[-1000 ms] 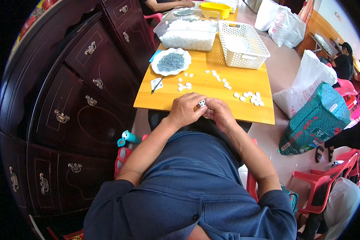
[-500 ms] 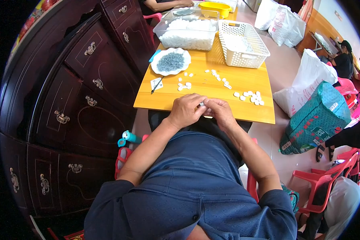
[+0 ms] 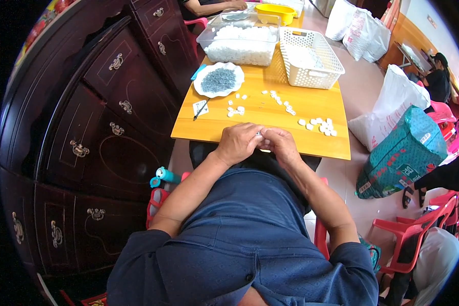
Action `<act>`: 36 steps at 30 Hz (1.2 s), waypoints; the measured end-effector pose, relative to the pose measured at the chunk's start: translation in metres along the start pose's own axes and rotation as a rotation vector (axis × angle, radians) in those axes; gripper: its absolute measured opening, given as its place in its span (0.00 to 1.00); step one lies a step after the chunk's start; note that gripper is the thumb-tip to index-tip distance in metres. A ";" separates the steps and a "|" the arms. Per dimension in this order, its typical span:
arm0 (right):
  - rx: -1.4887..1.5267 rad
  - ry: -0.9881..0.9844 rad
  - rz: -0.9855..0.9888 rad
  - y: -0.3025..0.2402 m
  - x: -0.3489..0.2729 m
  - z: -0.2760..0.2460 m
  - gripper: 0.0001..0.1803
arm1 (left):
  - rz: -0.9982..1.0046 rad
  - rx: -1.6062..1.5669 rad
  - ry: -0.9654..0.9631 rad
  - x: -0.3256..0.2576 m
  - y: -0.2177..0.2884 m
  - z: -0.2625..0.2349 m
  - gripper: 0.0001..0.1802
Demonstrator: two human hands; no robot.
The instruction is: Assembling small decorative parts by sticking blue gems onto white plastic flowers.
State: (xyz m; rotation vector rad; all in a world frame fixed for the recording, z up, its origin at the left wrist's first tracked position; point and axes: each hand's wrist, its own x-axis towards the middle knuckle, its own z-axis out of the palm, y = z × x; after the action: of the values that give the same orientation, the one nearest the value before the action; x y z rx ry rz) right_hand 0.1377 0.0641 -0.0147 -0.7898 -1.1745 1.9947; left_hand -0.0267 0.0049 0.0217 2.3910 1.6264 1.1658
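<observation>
My left hand (image 3: 237, 143) and my right hand (image 3: 280, 144) meet just over the near edge of the wooden table (image 3: 188, 130). Between their closed fingertips they pinch a small white piece (image 3: 259, 134), mostly hidden by the thumbs and fingers; its exact kind does not show. Ahead of my hands lie loose small white pieces in three groups: one cluster (image 3: 235, 111) at left, a slanting row (image 3: 279, 101) in the middle, and rounder pieces (image 3: 327, 128) at right. A scalloped white plate (image 3: 200, 86) holds a heap of thin grey pins or wires (image 3: 219, 80).
A clear bin (image 3: 204, 43) of white pieces and a white perforated basket (image 3: 319, 77) stand at the table's far side. Near the plate lies a black pen-like tool (image 3: 201, 110) on paper. A dark cabinet (image 3: 99, 112) borders the left; a teal bag (image 3: 398, 153) stands right. Another person's arm (image 3: 214, 6) shows beyond.
The fingertips have shifted slightly around the white piece, covering more of it. My hands stay in the same place, and the things on the table have not moved.
</observation>
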 end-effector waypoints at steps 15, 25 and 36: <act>-0.002 -0.026 -0.047 -0.002 -0.001 0.002 0.13 | -0.028 -0.130 0.095 -0.001 -0.008 0.006 0.13; -0.972 0.173 -0.275 -0.036 0.004 -0.042 0.20 | -0.179 -0.115 -0.125 0.009 -0.023 0.007 0.15; -1.410 0.430 -0.198 -0.063 -0.010 -0.083 0.18 | -0.171 0.174 -0.001 0.063 -0.068 0.043 0.10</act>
State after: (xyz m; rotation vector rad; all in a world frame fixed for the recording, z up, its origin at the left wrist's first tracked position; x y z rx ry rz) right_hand 0.2232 0.1190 0.0100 -1.5306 -2.1783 0.5111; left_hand -0.0441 0.1025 -0.0013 2.2882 1.9622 1.0342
